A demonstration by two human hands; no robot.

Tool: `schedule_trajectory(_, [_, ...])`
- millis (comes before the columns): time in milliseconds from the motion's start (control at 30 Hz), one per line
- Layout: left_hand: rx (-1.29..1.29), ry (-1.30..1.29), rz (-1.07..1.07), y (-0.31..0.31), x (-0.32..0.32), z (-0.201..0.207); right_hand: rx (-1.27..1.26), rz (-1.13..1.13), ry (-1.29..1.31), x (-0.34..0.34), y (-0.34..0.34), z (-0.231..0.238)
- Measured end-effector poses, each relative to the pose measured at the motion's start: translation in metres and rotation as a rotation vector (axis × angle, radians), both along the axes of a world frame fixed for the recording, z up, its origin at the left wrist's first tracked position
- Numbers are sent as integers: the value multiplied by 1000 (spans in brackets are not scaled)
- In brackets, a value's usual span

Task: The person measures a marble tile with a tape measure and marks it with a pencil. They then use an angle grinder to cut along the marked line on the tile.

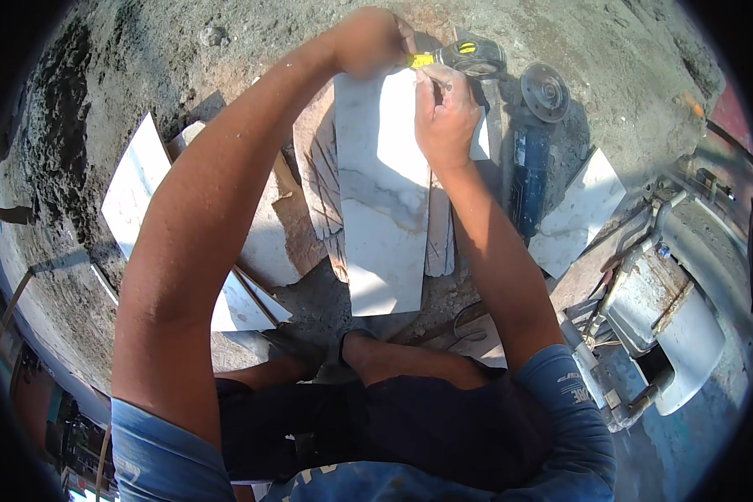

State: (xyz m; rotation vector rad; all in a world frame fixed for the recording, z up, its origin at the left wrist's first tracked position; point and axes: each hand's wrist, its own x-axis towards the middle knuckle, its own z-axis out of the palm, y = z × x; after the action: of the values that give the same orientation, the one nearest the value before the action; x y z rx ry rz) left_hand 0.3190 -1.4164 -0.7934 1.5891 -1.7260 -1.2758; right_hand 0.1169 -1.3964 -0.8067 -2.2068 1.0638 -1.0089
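A long white marble-look tile with grey veins lies lengthwise in front of me on wooden boards. At its far end the fingers of my left hand are closed on the short yellow blade of a tape measure. The tape's black and yellow case sits just right of the tile's far corner. My right hand is over the far right corner of the tile, its thumb and fingers pinched together just below the blade. Whatever they pinch is too small to make out.
Right of the tile lies a blue angle grinder, its disc facing up. Cut tile pieces rest beside it, and more lie at left. A white, dirty chair-like object with pipes stands lower right. Rough sandy ground surrounds everything.
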Motion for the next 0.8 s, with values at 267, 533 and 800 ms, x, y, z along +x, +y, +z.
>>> schedule_trajectory(267, [21,-1,58,1,-2,-6,12,-2,22,3,2,0])
schedule_trajectory(533, [84,6,36,-4,-1,-13,48,-6,65,1,2,2])
schedule_trajectory(800, [-17,34,43,0,0,-15,33,22,94,4,0,4])
